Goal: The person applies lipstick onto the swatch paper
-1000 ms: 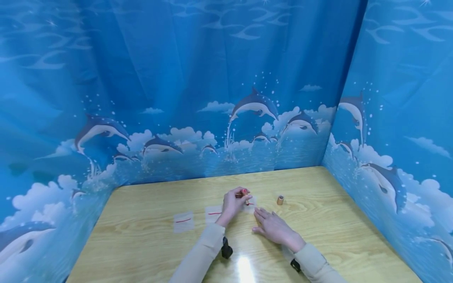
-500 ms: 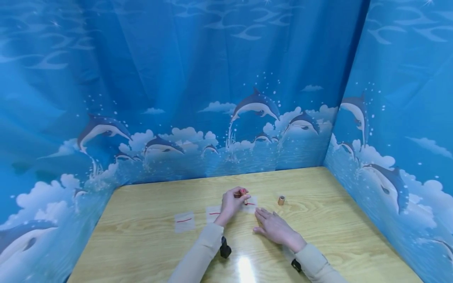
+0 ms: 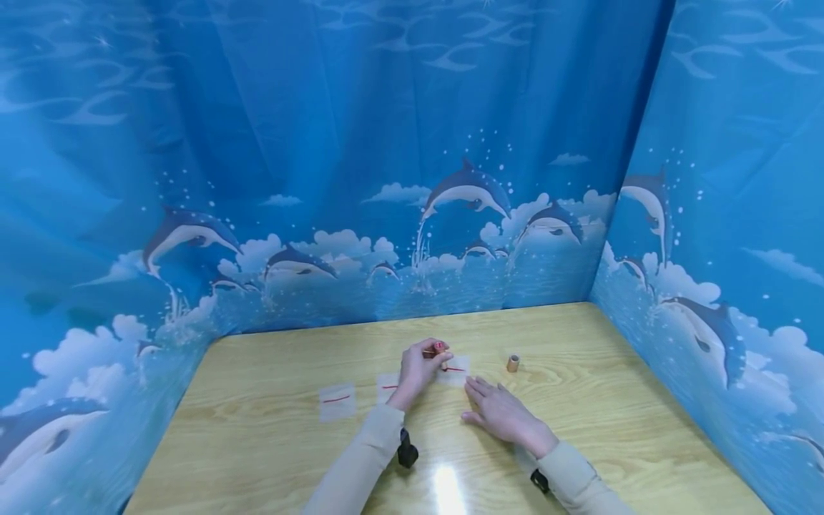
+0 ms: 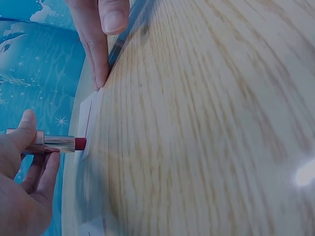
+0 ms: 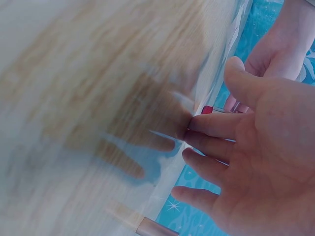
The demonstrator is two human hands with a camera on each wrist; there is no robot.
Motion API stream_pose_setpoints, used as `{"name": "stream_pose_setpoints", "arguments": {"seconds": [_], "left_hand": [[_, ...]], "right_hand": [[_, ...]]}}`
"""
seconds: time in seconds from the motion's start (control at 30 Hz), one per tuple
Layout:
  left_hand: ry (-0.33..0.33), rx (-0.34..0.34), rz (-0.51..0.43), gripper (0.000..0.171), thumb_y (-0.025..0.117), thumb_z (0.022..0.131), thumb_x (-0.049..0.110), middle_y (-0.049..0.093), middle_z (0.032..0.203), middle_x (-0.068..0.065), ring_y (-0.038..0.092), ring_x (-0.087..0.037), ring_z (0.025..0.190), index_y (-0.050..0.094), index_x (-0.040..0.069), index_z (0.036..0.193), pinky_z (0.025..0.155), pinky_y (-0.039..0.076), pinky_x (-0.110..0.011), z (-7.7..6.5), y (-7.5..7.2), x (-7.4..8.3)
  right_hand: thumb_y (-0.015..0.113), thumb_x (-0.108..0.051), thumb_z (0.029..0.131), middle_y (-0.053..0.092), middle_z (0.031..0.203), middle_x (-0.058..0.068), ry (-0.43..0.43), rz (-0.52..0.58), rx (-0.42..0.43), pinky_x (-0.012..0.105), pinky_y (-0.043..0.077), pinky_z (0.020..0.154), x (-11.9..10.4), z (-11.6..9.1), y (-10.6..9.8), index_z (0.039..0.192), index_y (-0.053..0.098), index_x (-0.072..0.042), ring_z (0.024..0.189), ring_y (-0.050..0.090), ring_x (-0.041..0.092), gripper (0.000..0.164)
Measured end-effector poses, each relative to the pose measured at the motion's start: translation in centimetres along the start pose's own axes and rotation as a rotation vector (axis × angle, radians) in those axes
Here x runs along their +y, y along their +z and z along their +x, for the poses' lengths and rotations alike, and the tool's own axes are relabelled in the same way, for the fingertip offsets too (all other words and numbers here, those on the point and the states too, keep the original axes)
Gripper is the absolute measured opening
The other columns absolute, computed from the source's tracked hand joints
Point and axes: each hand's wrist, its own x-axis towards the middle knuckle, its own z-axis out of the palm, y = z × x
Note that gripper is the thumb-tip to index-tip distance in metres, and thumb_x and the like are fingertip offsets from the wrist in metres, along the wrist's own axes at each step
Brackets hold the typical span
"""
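Observation:
My left hand (image 3: 416, 372) pinches a lipstick (image 4: 59, 143) between thumb and fingers. Its red tip meets a small, thin whitish sheet (image 3: 455, 379) on the table, at the left end of a red line (image 3: 455, 369). My right hand (image 3: 502, 415) lies flat with its fingers straight, fingertips at the near right edge of that same sheet. In the right wrist view, the palm of the right hand (image 5: 266, 142) shows close by the lipstick's red tip (image 5: 207, 110). Farther right on the table stands the lipstick cap (image 3: 513, 364), a copper-coloured tube.
To the left lie two more thin sheets, one by the left wrist (image 3: 385, 380) and another farther left (image 3: 337, 410), each with a red streak. The wooden table (image 3: 257, 450) is bounded at its back and sides by a blue dolphin-print curtain (image 3: 360, 143).
My left hand has slid slightly left with the lipstick, and more of the red line shows on the sheet. The right hand keeps its place at the edge.

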Motion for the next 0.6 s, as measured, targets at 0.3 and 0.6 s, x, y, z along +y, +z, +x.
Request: {"name": "stream_pose_setpoints", "arguments": {"seconds": [0.3, 0.6], "left_hand": [[0.024, 0.015, -0.011, 0.01, 0.079, 0.089, 0.022, 0.074, 0.092, 0.003, 0.068, -0.012, 0.087, 0.076, 0.017, 0.097, 0.075, 0.059, -0.027, 0.0, -0.2, -0.09], [0.013, 0.034, -0.028, 0.011, 0.08, 0.089, 0.02, 0.074, 0.094, 0.003, 0.069, -0.013, 0.089, 0.077, 0.014, 0.098, 0.078, 0.06, -0.03, -0.4, -0.49, 0.1]], "right_hand": [[0.058, -0.041, 0.102, 0.041, 0.156, 0.021, -0.007, -0.001, 0.01, 0.065, 0.03, 0.117, -0.13, -0.18, -0.17, 0.146, 0.046, 0.007, 0.145, 0.037, 0.041, 0.067], [0.057, -0.041, 0.102, 0.04, 0.157, 0.022, -0.013, 0.014, 0.0, 0.065, 0.029, 0.118, -0.29, -0.31, -0.33, 0.146, 0.044, 0.008, 0.146, 0.035, 0.042, 0.067]]}}
